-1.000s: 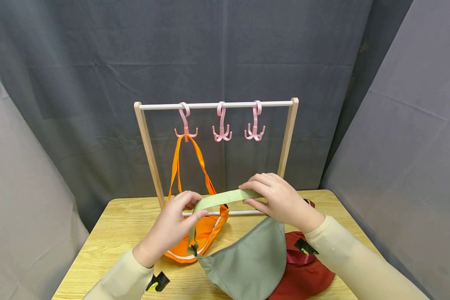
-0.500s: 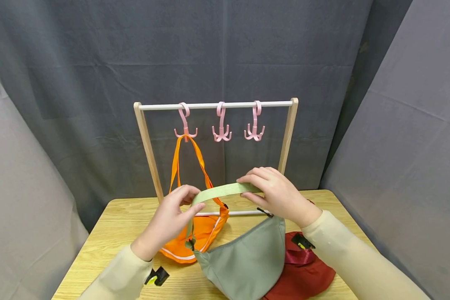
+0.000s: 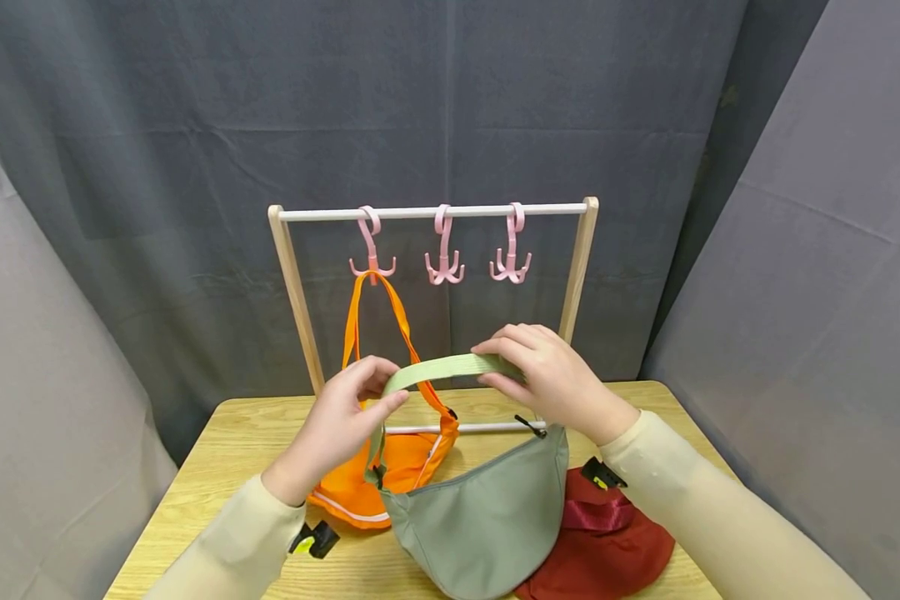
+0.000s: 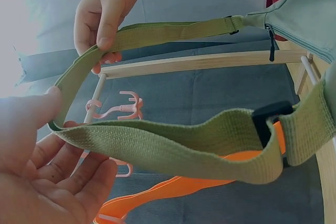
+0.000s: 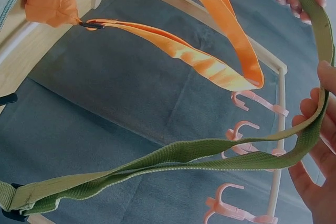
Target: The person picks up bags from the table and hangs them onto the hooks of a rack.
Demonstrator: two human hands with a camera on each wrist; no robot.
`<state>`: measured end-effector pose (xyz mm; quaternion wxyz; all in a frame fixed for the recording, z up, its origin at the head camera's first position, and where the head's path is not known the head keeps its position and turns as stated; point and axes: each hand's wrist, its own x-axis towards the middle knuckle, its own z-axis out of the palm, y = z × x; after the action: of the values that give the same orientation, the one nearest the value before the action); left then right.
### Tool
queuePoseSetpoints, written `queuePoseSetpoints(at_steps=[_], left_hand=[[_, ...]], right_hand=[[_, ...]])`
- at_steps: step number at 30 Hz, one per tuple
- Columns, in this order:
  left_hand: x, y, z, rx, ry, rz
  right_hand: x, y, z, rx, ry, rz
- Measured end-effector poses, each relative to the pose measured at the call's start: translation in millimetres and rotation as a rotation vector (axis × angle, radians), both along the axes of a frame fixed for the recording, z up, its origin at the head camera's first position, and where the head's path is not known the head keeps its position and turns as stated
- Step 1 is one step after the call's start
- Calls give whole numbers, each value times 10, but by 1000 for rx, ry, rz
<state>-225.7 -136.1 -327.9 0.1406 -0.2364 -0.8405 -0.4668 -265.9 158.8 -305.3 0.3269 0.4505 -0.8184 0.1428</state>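
A grey-green shoulder bag (image 3: 480,512) hangs by its light green strap (image 3: 442,368) in front of the rack. My left hand (image 3: 337,425) pinches the strap's left bend between thumb and fingers. At the other bend my right hand (image 3: 547,375) holds the strap, its thumb below and fingers on top. The left wrist view shows the strap's black buckle (image 4: 270,121) dangling away from the left palm. An orange bag (image 3: 401,467) hangs behind by its strap from the left pink hook (image 3: 371,250). Partly behind the green bag, a dark red bag (image 3: 615,542) lies on the table.
The rack has a white top bar (image 3: 412,214) and wooden side posts (image 3: 581,267). Two more pink hooks, a middle hook (image 3: 444,250) and a right hook (image 3: 511,250), carry nothing. Grey curtains (image 3: 157,208) surround the wooden table (image 3: 217,467).
Both hands have risen a little, lifting the strap. The green bag has come up and shifted slightly left, showing more of the red bag. Both hands keep their hold.
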Motion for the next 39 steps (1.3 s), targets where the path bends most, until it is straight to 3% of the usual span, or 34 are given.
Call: queuePoseSetpoints(at_steps=[12,23,33,39], left_hand=[[-42,16,134,31,-40,-1],[-108,29,221,77,-64,8],[-142,26,286,66,-56,9],[-168,32,312,51,-53,11]], right_hand=[[-80,-15,90,-30,45,21],[-133,-34,163,-38,16,7],[-161,-35,191,-76,-40,32],[-164,-35,209,-109,-143,21]])
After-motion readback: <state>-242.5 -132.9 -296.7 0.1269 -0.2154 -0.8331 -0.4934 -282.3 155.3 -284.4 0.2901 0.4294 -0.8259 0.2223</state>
